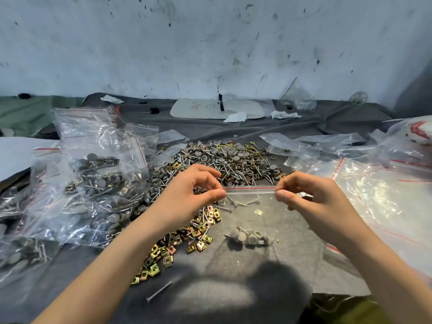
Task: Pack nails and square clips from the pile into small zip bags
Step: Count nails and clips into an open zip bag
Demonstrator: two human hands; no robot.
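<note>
Evidently sealing a loaded zip bag (251,220).
Left hand (191,195) and right hand (313,197) pinch its strip ends, likely tensioning it to press shut; pile (224,160) at twelve o'clock.

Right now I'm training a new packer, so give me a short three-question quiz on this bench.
1. True or false: the left hand and the right hand both pinch the top strip of the small bag.
2. The bulging filled bags lie: A left of the pile, B right of it, C behind it.
3. Fill in: the lone nail nearest the camera lies on grey ____.
Key: 1 true; 2 A; 3 cloth.
</note>
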